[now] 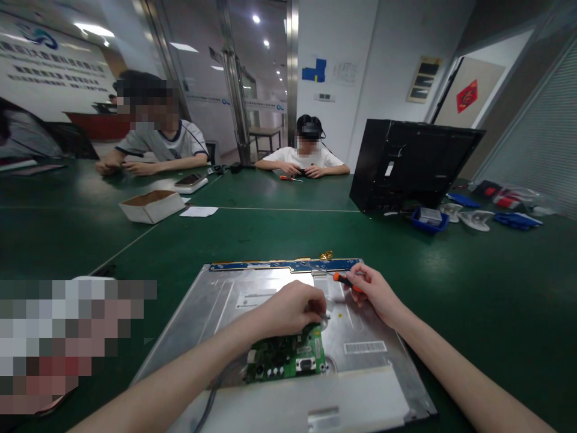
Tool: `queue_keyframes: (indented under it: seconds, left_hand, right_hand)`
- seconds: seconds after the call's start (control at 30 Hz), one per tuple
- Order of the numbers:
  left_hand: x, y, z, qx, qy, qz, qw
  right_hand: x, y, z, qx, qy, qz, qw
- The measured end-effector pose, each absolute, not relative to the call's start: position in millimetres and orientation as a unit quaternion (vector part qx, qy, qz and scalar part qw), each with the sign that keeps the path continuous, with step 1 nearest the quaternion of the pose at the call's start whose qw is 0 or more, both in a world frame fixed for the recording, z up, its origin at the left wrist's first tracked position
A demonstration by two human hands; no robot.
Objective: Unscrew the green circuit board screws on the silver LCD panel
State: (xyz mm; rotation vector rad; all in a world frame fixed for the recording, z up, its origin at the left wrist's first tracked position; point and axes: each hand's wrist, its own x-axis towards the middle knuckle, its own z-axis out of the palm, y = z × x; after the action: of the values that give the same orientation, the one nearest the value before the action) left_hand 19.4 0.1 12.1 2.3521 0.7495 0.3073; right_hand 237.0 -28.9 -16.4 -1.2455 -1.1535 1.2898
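A flat metal display panel point(374, 367) lies back side up on the green table in front of me. On it sits a green circuit board point(311, 349), with a dark cable point(210, 403) running from its left side. My left hand point(297, 307) is closed in a pinch just above the board's upper edge; what its fingertips hold is small and mostly hidden. My right hand point(372, 288) grips an orange and black screwdriver point(343, 279), its shaft pointing left toward the blue circuit strip point(270, 265) along the panel's far edge.
A black monitor housing point(419, 162) stands at the back right, beside a blue tray point(428, 222) and blue gloves point(516, 220). A white open box point(153, 206) and paper point(199, 211) lie farther left. Two people sit across the table, near another screwdriver point(288, 178).
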Motion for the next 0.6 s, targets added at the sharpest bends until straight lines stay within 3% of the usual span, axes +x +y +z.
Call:
queue_keyframes:
  seconds: [0.43, 0.6]
  left_hand:
    - [14.2, 3.6, 17.3, 0.884, 0.264, 0.114, 0.369]
    - [12.0, 9.3, 13.7, 0.888, 0.282, 0.155, 0.329]
  right_hand:
    - [239.3, -27.9, -21.3, -0.522, -0.488, 0.516, 0.472]
    - [238.9, -29.3, -18.6, -0.523, -0.49, 0.512, 0.473]
